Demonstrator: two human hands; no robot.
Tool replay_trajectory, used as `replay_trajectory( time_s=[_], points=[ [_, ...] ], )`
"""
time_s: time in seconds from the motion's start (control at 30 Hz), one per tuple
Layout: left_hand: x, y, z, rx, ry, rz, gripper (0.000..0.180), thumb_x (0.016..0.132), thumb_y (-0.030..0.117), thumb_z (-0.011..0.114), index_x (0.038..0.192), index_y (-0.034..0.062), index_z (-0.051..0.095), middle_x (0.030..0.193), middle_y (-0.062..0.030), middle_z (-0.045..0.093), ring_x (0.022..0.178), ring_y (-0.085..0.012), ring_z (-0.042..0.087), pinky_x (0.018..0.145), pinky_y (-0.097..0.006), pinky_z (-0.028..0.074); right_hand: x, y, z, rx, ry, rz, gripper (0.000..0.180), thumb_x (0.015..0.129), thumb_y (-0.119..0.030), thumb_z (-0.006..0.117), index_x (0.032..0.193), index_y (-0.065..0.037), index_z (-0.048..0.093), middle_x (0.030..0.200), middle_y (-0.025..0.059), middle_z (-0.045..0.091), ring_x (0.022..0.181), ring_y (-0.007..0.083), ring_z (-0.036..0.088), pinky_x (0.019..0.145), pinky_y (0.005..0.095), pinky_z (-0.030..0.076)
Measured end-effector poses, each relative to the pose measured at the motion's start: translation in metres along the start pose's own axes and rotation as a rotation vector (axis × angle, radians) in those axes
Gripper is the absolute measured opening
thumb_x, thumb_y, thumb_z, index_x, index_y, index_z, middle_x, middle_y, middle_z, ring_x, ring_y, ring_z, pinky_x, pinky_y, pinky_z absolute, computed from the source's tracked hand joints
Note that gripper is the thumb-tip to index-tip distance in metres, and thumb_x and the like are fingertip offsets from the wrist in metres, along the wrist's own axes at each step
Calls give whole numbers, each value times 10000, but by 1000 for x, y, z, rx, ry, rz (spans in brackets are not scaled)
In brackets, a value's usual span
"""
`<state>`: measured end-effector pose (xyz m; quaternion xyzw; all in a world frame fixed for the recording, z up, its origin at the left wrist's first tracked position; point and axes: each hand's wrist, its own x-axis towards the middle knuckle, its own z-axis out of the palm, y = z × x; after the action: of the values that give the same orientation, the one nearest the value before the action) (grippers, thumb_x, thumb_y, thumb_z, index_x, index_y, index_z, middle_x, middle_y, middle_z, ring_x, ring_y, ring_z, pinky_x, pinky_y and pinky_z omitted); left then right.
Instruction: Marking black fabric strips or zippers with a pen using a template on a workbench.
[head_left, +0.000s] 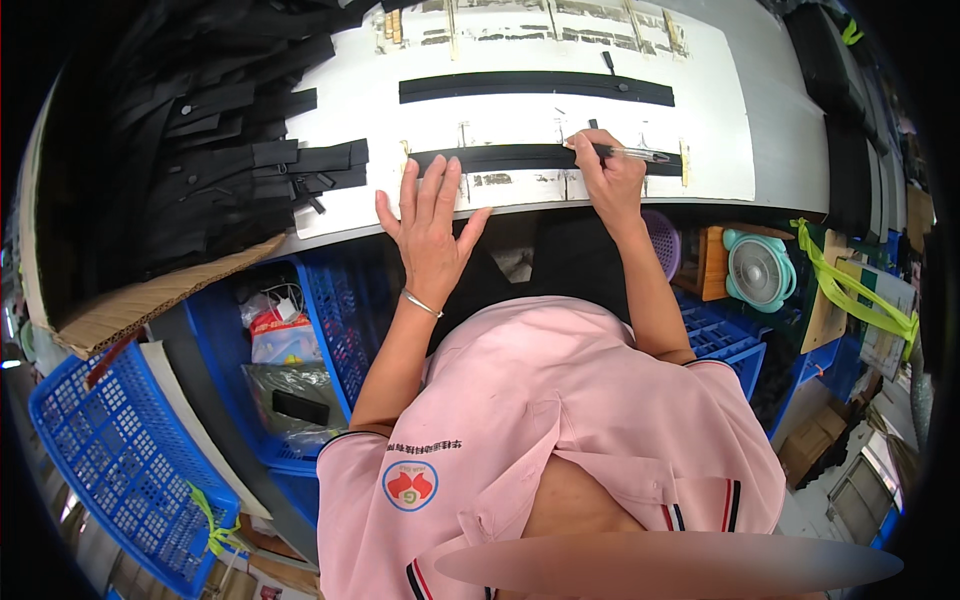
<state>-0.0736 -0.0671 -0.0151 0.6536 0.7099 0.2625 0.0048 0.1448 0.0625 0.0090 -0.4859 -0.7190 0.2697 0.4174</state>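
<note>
On the tabletop (780,130), one zipper strip (500,158) lies nearest the person; a second zipper strip (536,87) lies behind it, and a zipper pile (220,150) lies to its left.

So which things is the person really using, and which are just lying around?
In use:
- left hand, flat on the near black zipper strip
- right hand, holding a clear pen on that strip
- white board under it

Lying about:
- pile of black zippers
- blue baskets
- small green fan
- second strip
</note>
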Motion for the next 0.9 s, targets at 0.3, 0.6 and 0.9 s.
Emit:
replay_trajectory(
  time_s=[0.3, 0.6, 0.9],
  points=[
    [14, 19, -9, -118, 36, -45, 640, 867, 400, 798, 1404, 103, 614, 1478, -90, 544, 1475, -313, 369, 1217, -586, 131, 2, 16, -1, -275, -48, -314, 34, 896, -53, 712, 907, -71, 738, 851, 22, 739, 560, 153, 630, 446, 284, 426],
    [65, 69, 31, -485, 105, 66, 177, 843, 88, 781, 1018, 73, 759, 1044, -37, 683, 973, -236, 626, 878, -377, 432, -1, 11, 4, -89, -52, -118, 30, 899, -67, 719, 897, -39, 732, 811, 42, 732, 574, 161, 645, 485, 284, 461],
    [66, 70, 39, -458, 121, 58, 134, 807, 71, 802, 935, 90, 764, 992, -22, 678, 947, -224, 629, 862, -367, 431, 2, 14, -2, 81, -47, -196, 197, 888, -58, 707, 707, 14, 685, 699, 79, 716, 524, 210, 632, 497, 316, 457]
  ],
)
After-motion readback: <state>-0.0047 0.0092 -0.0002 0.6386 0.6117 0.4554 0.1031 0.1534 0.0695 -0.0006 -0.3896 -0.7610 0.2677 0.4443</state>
